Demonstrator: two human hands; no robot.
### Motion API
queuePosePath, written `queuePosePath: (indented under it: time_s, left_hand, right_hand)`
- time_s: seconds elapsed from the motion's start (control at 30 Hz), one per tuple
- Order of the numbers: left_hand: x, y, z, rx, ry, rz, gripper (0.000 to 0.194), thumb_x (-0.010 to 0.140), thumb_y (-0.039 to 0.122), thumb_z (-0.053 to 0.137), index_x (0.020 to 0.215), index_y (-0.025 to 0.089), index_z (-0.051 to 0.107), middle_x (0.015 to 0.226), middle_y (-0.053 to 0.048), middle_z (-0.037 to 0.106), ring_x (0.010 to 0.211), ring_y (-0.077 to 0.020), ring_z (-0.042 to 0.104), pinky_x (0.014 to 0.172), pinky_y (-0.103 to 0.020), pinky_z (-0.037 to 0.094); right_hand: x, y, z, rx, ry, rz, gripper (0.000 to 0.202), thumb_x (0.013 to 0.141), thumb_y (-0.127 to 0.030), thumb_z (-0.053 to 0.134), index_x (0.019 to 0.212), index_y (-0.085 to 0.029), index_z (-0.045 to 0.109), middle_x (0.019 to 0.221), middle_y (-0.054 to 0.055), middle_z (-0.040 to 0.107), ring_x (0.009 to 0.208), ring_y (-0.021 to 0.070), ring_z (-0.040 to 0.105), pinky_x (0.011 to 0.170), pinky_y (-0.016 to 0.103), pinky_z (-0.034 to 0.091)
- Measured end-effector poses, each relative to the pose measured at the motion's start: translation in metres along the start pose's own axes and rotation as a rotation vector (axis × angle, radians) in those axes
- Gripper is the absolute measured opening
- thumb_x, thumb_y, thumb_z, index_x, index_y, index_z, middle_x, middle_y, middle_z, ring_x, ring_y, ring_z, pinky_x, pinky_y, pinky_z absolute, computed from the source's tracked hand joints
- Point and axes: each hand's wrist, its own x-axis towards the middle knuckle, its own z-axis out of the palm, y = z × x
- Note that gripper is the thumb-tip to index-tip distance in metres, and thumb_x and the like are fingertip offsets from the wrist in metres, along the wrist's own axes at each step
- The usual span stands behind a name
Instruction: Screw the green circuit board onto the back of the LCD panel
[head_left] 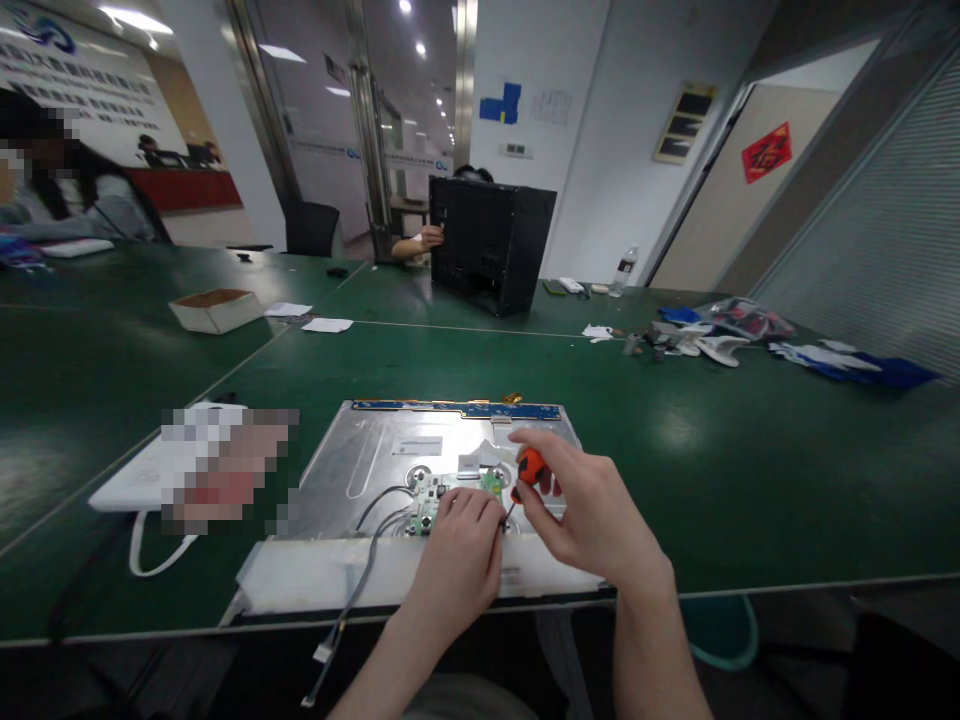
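A silvery flat display panel point(360, 440) lies back side up at the table's front edge, with a green circuit board point(427, 510) on its middle. My right hand point(592, 510) is closed around an orange and black screwdriver point(531, 468). Its thin shaft slants down to the board's right edge. Bent and close together, the fingers of my left hand point(465, 530) press on the board beside the screwdriver's tip; their undersides are hidden. Grey and black cables point(369, 570) run from the board's left side over the table's edge.
Across the green table point(712, 450), a person's hand point(431, 238) touches a large black casing point(487, 245). A white device point(135, 470) with a cable lies left, beyond it an open box point(217, 310). Scraps and bags point(720, 335) lie right, near a bottle point(624, 270).
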Motion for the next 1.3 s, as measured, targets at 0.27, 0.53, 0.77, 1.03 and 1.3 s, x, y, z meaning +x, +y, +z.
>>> queuePosePath:
  time_s: [0.27, 0.53, 0.77, 1.03, 1.3]
  left_hand:
    - [-0.0003, 0.0012, -0.0011, 0.004, 0.0, -0.004, 0.018, 0.081, 0.008, 0.043, 0.092, 0.019, 0.053, 0.097, -0.007, 0.056, 0.095, -0.0238, 0.049, 0.093, -0.044, 0.036]
    - [0.0001, 0.0012, -0.0009, 0.003, -0.001, -0.003, 0.017, 0.082, 0.008, 0.044, 0.091, 0.019, 0.054, 0.095, -0.006, 0.056, 0.094, -0.0238, 0.05, 0.092, -0.043, 0.037]
    - [-0.0001, 0.0017, -0.0014, 0.006, -0.006, -0.01, 0.017, 0.082, 0.008, 0.044, 0.09, 0.019, 0.054, 0.095, -0.006, 0.056, 0.094, -0.0235, 0.049, 0.092, -0.043, 0.037]
    - [-0.0011, 0.0012, -0.0007, 0.007, 0.015, -0.001, 0.021, 0.082, 0.008, 0.043, 0.095, 0.019, 0.055, 0.095, -0.007, 0.057, 0.095, -0.0242, 0.05, 0.091, -0.043, 0.038]
    - [-0.0012, 0.0007, 0.0006, 0.015, 0.021, -0.006, 0.023, 0.081, 0.009, 0.044, 0.099, 0.019, 0.055, 0.098, -0.007, 0.058, 0.096, -0.0248, 0.05, 0.091, -0.044, 0.037]
  right_hand:
    - [0.0022, 0.0063, 0.0048, -0.056, 0.048, 0.0, 0.026, 0.086, -0.03, 0.056, 0.11, -0.023, 0.049, 0.082, 0.0, 0.064, 0.064, 0.0129, 0.058, 0.057, 0.024, 0.039]
    - [0.0008, -0.0009, -0.0013, 0.005, -0.011, -0.008, 0.042, 0.083, -0.02, 0.051, 0.123, -0.021, 0.042, 0.102, 0.006, 0.062, 0.077, 0.0164, 0.058, 0.065, 0.027, 0.043]
    - [0.0009, 0.0026, 0.0027, -0.024, 0.005, -0.011, 0.033, 0.085, -0.02, 0.051, 0.117, -0.021, 0.045, 0.09, 0.003, 0.062, 0.069, 0.014, 0.056, 0.061, 0.025, 0.04]
    - [0.0017, 0.0025, 0.0028, -0.091, 0.036, -0.038, 0.024, 0.088, -0.033, 0.054, 0.109, -0.023, 0.049, 0.083, -0.001, 0.063, 0.06, 0.0113, 0.054, 0.056, 0.023, 0.037]
    - [0.0027, 0.0025, 0.0032, -0.104, 0.07, -0.065, 0.029, 0.089, -0.037, 0.052, 0.115, -0.022, 0.055, 0.086, 0.003, 0.061, 0.066, 0.0121, 0.055, 0.057, 0.024, 0.04]
